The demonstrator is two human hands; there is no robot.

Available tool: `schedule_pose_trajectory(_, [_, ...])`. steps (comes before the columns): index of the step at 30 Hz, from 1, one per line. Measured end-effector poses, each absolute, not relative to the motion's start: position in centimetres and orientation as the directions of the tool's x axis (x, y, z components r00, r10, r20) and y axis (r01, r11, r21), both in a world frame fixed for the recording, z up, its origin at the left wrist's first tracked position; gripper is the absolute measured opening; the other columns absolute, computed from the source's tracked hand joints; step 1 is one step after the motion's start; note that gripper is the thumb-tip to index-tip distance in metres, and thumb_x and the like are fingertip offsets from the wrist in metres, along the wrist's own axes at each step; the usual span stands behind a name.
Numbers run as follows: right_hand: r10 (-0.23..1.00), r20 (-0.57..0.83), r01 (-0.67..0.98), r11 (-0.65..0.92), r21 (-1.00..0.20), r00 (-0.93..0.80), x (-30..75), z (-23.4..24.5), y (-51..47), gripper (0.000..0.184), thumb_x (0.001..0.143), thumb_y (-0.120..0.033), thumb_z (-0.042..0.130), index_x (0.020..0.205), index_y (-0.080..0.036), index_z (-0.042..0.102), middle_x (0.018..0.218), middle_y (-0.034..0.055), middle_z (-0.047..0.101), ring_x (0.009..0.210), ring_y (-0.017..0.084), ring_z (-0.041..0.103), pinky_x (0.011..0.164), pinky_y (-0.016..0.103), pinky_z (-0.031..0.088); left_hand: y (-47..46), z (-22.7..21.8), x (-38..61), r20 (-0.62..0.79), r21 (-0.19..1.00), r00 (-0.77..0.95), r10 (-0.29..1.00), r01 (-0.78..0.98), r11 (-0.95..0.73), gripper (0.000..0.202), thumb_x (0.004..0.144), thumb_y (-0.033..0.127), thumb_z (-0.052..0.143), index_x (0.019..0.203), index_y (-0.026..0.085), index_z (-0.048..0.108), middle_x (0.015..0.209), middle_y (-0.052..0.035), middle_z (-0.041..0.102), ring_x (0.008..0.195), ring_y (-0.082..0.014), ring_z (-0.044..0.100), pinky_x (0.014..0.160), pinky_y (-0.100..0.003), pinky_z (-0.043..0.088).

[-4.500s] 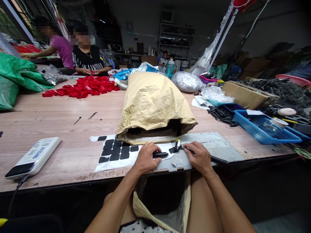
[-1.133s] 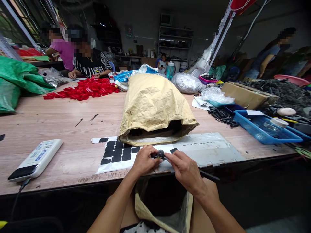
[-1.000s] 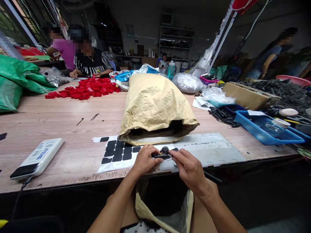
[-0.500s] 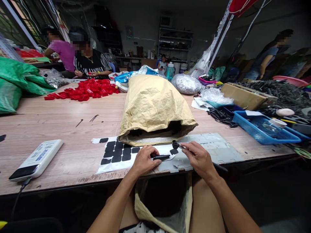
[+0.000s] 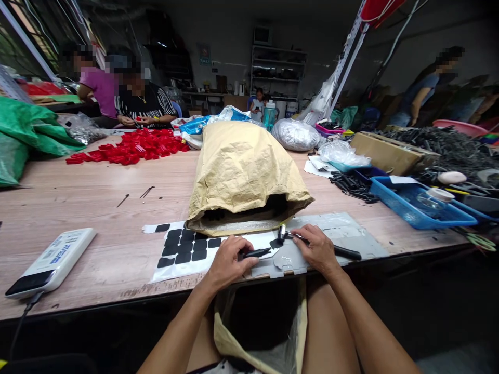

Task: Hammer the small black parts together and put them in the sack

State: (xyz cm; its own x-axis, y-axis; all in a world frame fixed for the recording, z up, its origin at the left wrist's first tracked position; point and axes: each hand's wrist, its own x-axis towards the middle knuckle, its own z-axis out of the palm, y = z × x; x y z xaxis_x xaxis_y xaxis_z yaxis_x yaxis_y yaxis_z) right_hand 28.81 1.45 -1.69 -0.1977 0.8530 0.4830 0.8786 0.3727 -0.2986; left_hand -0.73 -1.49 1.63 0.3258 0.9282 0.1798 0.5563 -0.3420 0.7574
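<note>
L hand (image 5: 230,261) grips black pc (image 5: 259,253) over grey board (image 5: 353,235) nr desk (image 5: 113,223) edge; R hand (image 5: 316,249) grips hammer (image 5: 281,233), head apart from pc. Prob. mid-work: pc in hand, not set down; can't tell how many done/left.

Black pen-like part (image 5: 258,253) held in left hand (image 5: 229,261); small hammer (image 5: 282,232) gripped in right hand (image 5: 316,248); open-mouthed tan sack (image 5: 249,166) laid on table (image 5: 93,208) beyond.

bare L hand (image 5: 230,261), R hand (image 5: 315,248) & forearms (image 5: 175,332), pale lap garment (image 5: 228,368)
</note>
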Motion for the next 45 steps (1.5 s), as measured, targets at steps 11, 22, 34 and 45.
schedule_pose_trajectory(11, [0.858,0.480,0.888,0.356,-0.292,-0.186,28.7,-1.8,1.5,0.021,0.089,-0.027,0.058,0.106,-0.028,0.071,0.091,0.0015,0.066,0.089,0.020,0.056,0.081,0.033,0.044,-8.5,-3.1,1.2,-0.422,0.524,0.533,0.733,0.804,-0.283,0.024,0.080,0.032,0.065,0.100,0.022,0.074,0.098,-0.0092,0.075,0.094,-0.0309,0.070,0.076,-0.036,0.051])
schedule_pose_trajectory(22, [0.856,0.483,0.887,0.357,-0.292,-0.186,28.8,-2.0,1.6,0.021,0.090,-0.028,0.057,0.105,-0.028,0.071,0.091,0.0019,0.065,0.088,0.020,0.056,0.080,0.033,0.044,-9.2,-4.1,0.5,-0.561,0.292,0.403,0.723,0.914,-0.283,0.036,0.072,0.016,0.059,0.104,0.016,0.075,0.108,-0.0191,0.076,0.106,-0.0378,0.070,0.089,-0.047,0.054])
schedule_pose_trajectory(34, [0.840,0.510,0.894,0.359,-0.269,-0.184,28.7,-2.0,1.5,0.022,0.088,-0.028,0.057,0.105,-0.029,0.071,0.090,0.0021,0.066,0.086,0.020,0.056,0.077,0.033,0.044,-0.4,5.5,-0.6,-0.106,0.736,0.511,0.853,0.617,-0.279,0.033,0.088,0.044,0.056,0.108,0.023,0.072,0.078,-0.0011,0.071,0.070,-0.0176,0.062,0.061,-0.025,0.043])
schedule_pose_trajectory(45, [0.854,0.484,0.896,0.353,-0.270,-0.190,28.7,-2.1,1.6,0.021,0.090,-0.027,0.057,0.107,-0.029,0.069,0.091,0.0016,0.064,0.087,0.021,0.054,0.077,0.034,0.044,8.7,4.5,-2.5,0.166,0.583,0.024,0.986,0.804,-0.118,0.055,0.091,0.031,0.052,0.145,0.022,0.043,0.083,-0.0030,0.070,0.082,-0.0225,0.066,0.079,-0.032,0.046])
